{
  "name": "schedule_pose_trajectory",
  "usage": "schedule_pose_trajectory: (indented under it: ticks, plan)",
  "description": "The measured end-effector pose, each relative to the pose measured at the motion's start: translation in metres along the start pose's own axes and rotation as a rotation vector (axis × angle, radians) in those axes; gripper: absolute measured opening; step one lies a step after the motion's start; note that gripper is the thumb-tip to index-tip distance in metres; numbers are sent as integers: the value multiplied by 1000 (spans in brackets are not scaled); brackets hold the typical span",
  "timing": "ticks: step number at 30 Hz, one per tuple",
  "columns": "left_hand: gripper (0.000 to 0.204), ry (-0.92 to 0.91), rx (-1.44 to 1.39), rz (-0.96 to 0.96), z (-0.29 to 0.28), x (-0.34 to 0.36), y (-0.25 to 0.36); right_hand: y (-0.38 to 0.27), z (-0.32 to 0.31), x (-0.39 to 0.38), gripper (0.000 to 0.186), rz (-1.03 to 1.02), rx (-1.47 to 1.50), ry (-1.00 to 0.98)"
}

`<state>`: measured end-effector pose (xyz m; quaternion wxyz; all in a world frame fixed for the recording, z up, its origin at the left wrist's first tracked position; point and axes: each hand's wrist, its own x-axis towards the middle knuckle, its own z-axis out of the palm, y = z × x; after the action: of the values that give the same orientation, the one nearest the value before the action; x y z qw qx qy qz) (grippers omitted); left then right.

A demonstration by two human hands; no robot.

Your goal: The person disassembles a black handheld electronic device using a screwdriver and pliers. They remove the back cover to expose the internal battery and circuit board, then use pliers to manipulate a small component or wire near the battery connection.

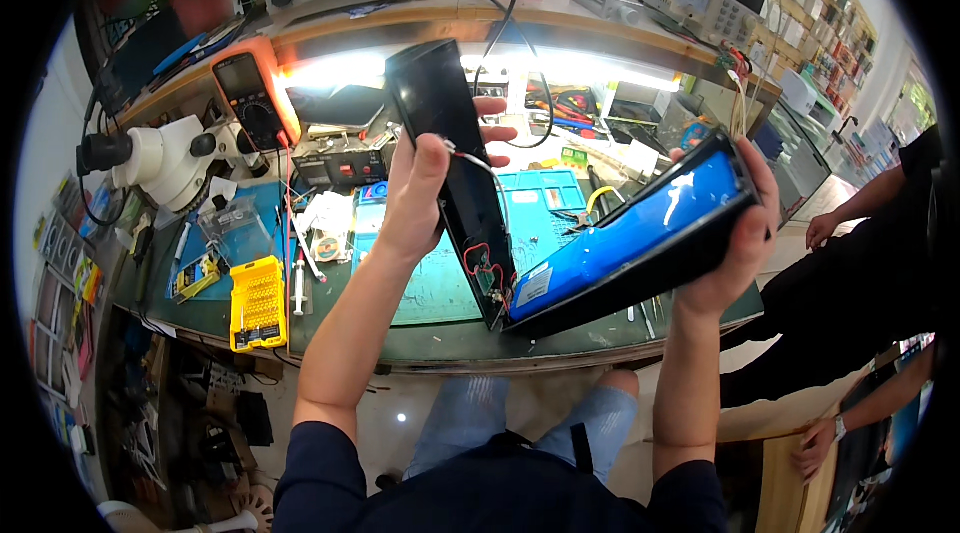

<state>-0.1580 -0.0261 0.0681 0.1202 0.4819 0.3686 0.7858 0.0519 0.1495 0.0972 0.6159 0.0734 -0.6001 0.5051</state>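
Observation:
My left hand [408,195] is closed round a long black casing half [437,98], tilted up over the bench. In my right hand [728,258] is the other black casing half [655,273], gripped at its far right end. A blue-wrapped battery pack [640,223] with a white label lies inside that half. The two halves meet in a V at their lower ends. Red wires and a small green circuit board [486,281] show there, inside the left half. A white cable [478,161] runs along the left half by my thumb.
A teal work mat [435,288] lies beneath, with pliers [575,221] on it. To the left are a yellow bit case [258,303], a multimeter [250,98] and a microscope [165,163]. Bench instruments stand on the shelf [600,18]. Other people are at the right.

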Motion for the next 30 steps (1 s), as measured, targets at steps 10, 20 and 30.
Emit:
schedule_pose_trajectory:
  ticks: [10, 20, 30]
  plan:
    - [88, -241, 325, -42, 6, 40, 52, 54, 3, -20, 70, 83, 290, 242]
    - [75, -355, 513, -147, -39, 45, 71, 112, 56, -64, 70, 243, 475, 340]
    - [89, -464, 590, -238, -4, 36, 63, 96, -53, -99, 114, 356, 53, -36]
